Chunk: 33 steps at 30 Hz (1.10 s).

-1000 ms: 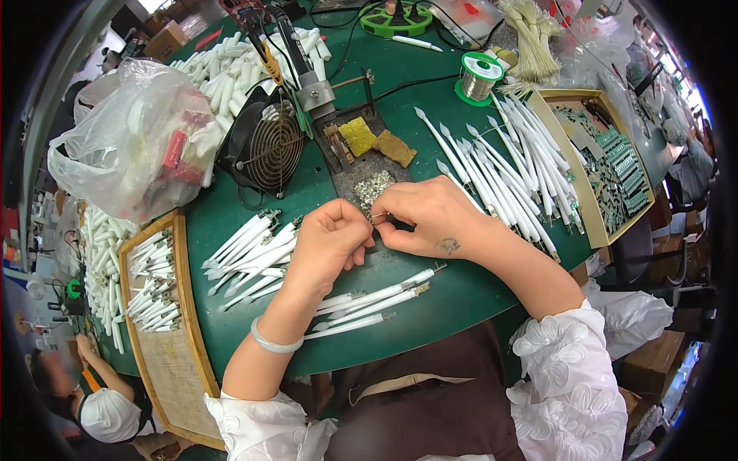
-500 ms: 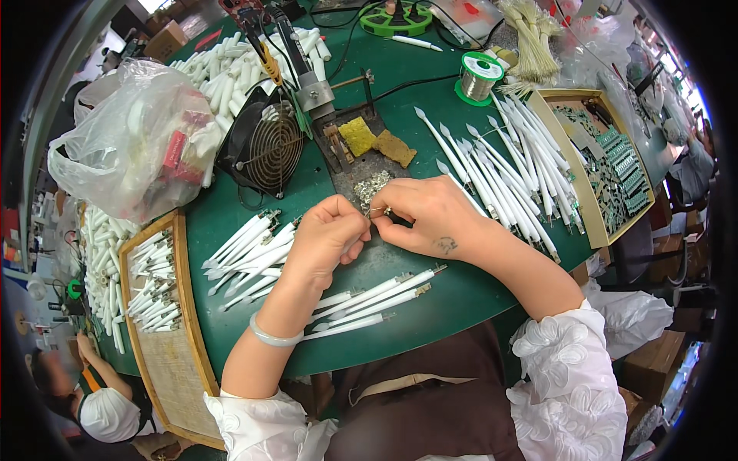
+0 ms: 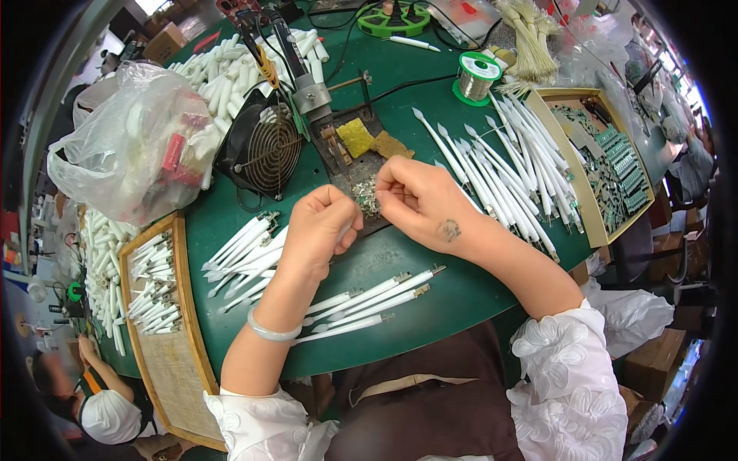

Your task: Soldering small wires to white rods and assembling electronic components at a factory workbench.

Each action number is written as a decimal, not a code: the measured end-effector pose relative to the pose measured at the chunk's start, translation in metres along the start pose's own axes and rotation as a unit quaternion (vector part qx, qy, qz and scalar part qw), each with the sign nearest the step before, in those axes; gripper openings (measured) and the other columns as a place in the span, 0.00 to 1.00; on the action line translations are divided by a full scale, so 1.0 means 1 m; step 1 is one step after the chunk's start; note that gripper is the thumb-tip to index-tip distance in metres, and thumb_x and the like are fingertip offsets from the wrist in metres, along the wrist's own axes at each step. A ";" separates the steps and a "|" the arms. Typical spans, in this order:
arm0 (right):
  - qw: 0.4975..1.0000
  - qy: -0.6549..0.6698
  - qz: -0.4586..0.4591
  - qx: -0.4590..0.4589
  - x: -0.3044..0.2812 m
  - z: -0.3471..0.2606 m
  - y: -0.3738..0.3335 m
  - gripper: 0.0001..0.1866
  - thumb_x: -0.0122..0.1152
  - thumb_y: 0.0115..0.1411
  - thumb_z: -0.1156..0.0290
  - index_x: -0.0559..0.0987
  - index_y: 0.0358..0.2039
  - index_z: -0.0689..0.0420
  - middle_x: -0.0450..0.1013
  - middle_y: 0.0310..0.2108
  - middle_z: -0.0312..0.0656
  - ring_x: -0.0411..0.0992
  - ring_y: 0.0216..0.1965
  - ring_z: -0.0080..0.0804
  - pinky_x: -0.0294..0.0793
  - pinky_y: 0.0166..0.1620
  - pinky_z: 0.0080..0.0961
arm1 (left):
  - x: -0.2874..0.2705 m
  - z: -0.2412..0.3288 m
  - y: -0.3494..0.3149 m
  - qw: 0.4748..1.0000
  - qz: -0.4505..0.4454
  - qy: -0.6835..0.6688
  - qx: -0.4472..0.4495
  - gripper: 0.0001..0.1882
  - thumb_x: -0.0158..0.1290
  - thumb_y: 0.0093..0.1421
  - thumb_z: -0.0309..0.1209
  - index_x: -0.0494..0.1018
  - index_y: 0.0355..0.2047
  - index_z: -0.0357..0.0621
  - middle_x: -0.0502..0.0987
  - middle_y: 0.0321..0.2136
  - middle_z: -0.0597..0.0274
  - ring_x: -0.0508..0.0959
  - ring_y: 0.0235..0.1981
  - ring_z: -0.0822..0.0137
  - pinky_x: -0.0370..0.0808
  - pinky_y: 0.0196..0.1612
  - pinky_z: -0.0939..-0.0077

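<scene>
Both my hands are raised over the middle of the green table, a short gap apart. My left hand is closed, its fingers curled in; whatever it may grip is hidden. My right hand pinches thumb against fingers, and anything between them is too small to make out. Between the hands and just behind them lies a heap of small metallic bits on a dark metal plate. White candle-shaped sticks with bare metal ends lie below my hands. More white sticks lie beside my left forearm.
A round fan stands left of the plate, near a yellow sponge. Behind are a solder spool and a green reel. A box of circuit boards sits right; a wood-framed tray is left.
My hands were together with a thin wire-like piece between their fingertips. They have parted, the left moving left and the right moving slightly up and right.
</scene>
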State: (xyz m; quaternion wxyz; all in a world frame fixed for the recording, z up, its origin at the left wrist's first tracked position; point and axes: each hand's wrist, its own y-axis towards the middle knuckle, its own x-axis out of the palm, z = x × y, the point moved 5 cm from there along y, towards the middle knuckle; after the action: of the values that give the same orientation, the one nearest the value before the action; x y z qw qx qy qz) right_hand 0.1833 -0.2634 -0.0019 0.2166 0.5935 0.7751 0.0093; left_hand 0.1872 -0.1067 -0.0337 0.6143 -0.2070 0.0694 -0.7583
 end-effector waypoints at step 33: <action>0.995 0.015 0.022 0.100 0.009 0.016 0.011 0.07 0.62 0.56 0.74 0.75 0.26 0.64 0.64 0.17 0.26 0.58 0.20 0.09 0.57 0.21 0.12 | -0.001 0.006 0.002 0.998 0.040 0.030 0.038 0.08 0.46 0.53 0.22 0.61 0.19 0.44 0.71 0.18 0.58 0.62 0.10 0.77 0.53 0.11 0.85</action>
State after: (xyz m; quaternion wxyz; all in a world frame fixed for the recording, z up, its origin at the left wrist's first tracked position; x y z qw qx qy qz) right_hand 0.1969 -0.2559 -0.0160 0.1443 0.6286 0.7623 -0.0543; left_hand 0.1914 -0.1057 -0.0294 0.6490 -0.1575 0.0667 -0.7413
